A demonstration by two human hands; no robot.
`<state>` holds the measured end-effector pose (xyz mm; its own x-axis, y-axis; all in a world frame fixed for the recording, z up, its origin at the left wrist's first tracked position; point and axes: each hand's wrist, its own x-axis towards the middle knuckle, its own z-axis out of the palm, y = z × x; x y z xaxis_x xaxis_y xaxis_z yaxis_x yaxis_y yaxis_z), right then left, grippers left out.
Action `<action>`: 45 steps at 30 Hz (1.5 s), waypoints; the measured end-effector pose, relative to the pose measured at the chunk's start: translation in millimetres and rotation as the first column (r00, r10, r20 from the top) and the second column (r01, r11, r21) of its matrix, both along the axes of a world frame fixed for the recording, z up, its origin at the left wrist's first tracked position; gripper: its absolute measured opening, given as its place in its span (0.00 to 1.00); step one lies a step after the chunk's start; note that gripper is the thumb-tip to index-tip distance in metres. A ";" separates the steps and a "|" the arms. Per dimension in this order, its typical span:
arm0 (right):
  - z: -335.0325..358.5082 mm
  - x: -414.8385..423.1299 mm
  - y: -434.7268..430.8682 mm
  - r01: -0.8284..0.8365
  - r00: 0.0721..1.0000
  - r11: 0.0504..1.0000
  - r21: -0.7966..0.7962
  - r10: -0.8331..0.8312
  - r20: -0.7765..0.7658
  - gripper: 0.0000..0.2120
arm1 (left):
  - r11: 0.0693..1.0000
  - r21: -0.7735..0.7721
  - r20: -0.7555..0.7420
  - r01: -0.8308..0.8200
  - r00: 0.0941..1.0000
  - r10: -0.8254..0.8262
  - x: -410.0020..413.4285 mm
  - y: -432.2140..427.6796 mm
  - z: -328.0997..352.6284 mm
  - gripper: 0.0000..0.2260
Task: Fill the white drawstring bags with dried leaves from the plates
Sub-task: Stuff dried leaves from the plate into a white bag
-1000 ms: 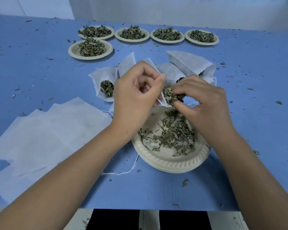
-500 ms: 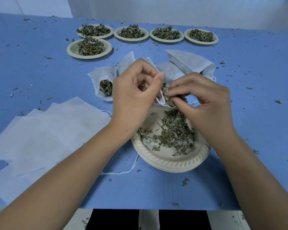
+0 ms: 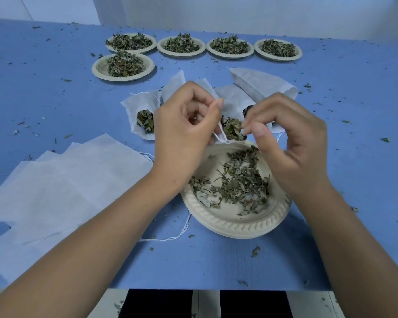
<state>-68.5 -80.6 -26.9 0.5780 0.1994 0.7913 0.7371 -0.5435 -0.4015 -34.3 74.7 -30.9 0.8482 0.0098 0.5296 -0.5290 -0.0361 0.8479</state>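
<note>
Head: left hand [image 3: 184,134] pinches leaf-filled bag [image 3: 221,134] at plate [image 3: 228,222] rim.

Small hand-packing workshop: blue table [image 3: 55,88] with portioned leaf plates [image 3: 229,56], stacked empty bags [image 3: 67,180], bare white wall [image 3: 216,10].

Blue table [image 3: 55,92]; on it, cream ridged-rim plate [image 3: 239,223] holding olive-green dried leaves [image 3: 241,180]. Left of the plate, plain white bags [image 3: 62,180].
</note>
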 end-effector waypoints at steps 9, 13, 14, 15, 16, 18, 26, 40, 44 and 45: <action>-4.6 3.9 -0.1 0.019 1.000 0.979 -0.205 -0.019 0.002 0.09 | 0.998 -0.011 0.010 0.057 0.998 -0.057 -5.2 -1.7 3.5 0.08; -1.5 5.5 -4.8 0.125 0.989 0.977 -0.172 -0.110 0.096 0.11 | 0.997 -0.072 -0.003 0.018 1.000 -0.018 -1.5 2.4 5.2 0.08; -2.6 6.6 -3.6 0.135 0.989 0.970 -0.202 -0.118 0.095 0.10 | 0.997 -0.079 -0.009 0.019 1.000 -0.020 -1.6 2.6 5.7 0.08; -4.3 7.7 -2.1 0.144 0.987 0.961 -0.235 -0.123 0.103 0.08 | 0.996 -0.084 -0.016 0.023 1.000 -0.025 -2.0 2.5 6.2 0.08; -6.2 8.2 -0.5 0.155 0.985 0.953 -0.260 -0.127 0.120 0.07 | 0.996 -0.087 -0.024 0.028 0.999 -0.030 -2.2 2.4 6.5 0.09; -8.6 8.0 0.6 0.164 0.982 0.946 -0.280 -0.130 0.136 0.06 | 0.996 -0.088 -0.042 0.033 0.998 -0.037 -2.4 2.1 6.9 0.09; -7.7 2.3 3.5 -0.023 0.994 0.930 -0.366 -0.017 -0.105 0.09 | 0.990 -0.007 -0.025 0.144 0.989 -0.144 -4.5 -0.9 7.2 0.09; 13.0 -1.9 -22.2 -0.125 0.818 0.959 0.253 0.244 -0.521 0.27 | 0.996 -0.091 -0.085 0.006 0.996 -0.014 3.4 5.3 5.9 0.09; 6.4 -2.5 -19.1 -0.341 0.414 0.939 -0.036 0.116 -0.903 0.21 | 0.995 -0.095 -0.102 -0.013 0.995 0.003 3.2 3.9 6.4 0.09; 4.4 -1.8 -15.7 -0.356 0.411 0.934 -0.036 0.122 -0.903 0.16 | 0.995 -0.095 -0.102 -0.011 0.995 0.001 3.0 3.8 6.4 0.09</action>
<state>-70.4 -96.4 -22.6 0.8308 0.5226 -0.1914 0.1594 -0.5529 -0.8179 -31.3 78.5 -24.6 0.8976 0.0611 0.4365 -0.4394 0.0447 0.8972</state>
